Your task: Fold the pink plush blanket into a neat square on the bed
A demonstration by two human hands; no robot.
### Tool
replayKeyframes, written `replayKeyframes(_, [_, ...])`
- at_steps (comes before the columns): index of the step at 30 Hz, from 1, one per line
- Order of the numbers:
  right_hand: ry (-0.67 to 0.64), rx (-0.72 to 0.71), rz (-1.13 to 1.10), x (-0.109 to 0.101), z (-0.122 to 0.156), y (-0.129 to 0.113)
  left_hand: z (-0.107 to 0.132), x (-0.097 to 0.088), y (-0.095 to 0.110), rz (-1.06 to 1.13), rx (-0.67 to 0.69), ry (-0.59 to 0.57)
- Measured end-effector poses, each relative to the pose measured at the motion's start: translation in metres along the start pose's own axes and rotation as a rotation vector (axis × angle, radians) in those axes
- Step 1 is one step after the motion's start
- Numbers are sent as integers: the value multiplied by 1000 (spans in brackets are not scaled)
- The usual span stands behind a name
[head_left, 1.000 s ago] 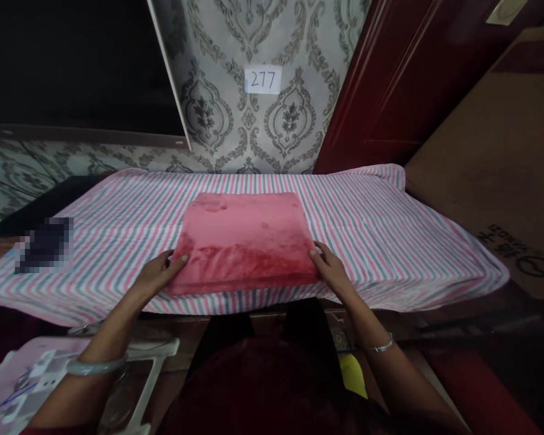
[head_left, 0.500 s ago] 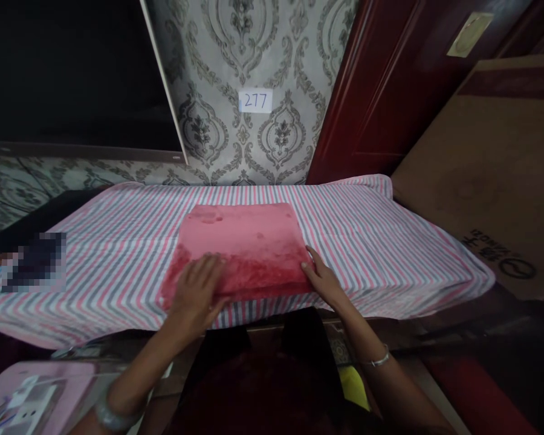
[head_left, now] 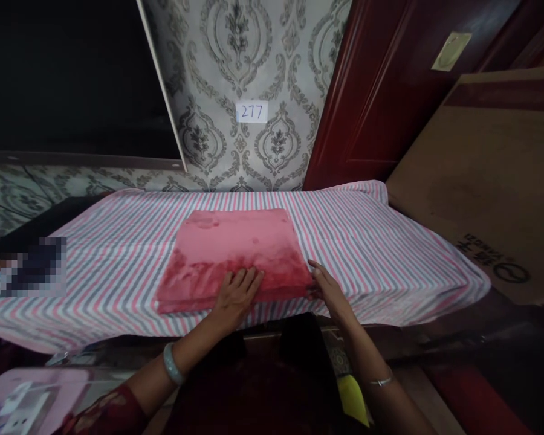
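Note:
A pink-red plush cloth (head_left: 236, 238), folded into a thick flat rectangle, lies on a striped tablecloth (head_left: 362, 241). Its front half looks darker and ruffled, its back half smooth and lighter. My left hand (head_left: 240, 296) rests flat on the front part of the plush cloth, right of its middle, fingers stretched forward. At the front right corner is my right hand (head_left: 327, 293), its fingers apart and touching or very near the cloth's side edge. Part of that hand's underside is hidden.
A large cardboard box (head_left: 489, 175) stands at the right, beside a dark red door (head_left: 390, 78). A dark screen (head_left: 72, 78) is at the back left. One blurred-out object (head_left: 34, 266) lies on the table's left end. A pink stool-like surface (head_left: 68, 386) is at lower left.
My left hand has slid right along the front of the plush cloth, from its left part to past the middle. My right hand has shifted slightly toward the front right corner.

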State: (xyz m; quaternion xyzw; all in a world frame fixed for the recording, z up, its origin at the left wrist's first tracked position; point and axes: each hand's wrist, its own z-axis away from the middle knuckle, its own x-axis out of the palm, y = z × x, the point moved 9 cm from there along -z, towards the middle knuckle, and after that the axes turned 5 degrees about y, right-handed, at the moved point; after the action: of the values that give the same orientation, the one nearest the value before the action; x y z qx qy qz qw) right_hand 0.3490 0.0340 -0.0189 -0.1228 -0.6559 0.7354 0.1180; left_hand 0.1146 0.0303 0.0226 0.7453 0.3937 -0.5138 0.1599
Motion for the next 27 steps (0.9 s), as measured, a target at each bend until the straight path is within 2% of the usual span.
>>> replayKeyframes(8, [-27, 4, -97, 2, 0, 5, -10, -15, 0, 3, 68, 54])
replayKeyframes(11, [-40, -10, -119, 0, 0, 4, -26, -22, -6, 70, 75, 22])
replayKeyframes(13, [-50, -9, -145, -1, 0, 4, -44, -36, -19, 141, 19, -2])
replayKeyframes(16, [-71, 6, -201, -1, 1, 6, -79, -74, -53, 303, -129, 20])
replayKeyframes(19, [-90, 21, -211, 4, -2, 10, -113, -125, -96, 456, -308, 120])
replayKeyframes(22, [-104, -12, -195, 12, -9, 7, -138, -173, -131, 596, -404, 209])
replayKeyframes(24, [-123, -74, -181, 20, -15, -4, -148, -197, -146, 729, -470, 228])
replayKeyframes(27, [-151, -190, -171, 31, -25, -33, -153, -228, -163, 895, -600, 272])
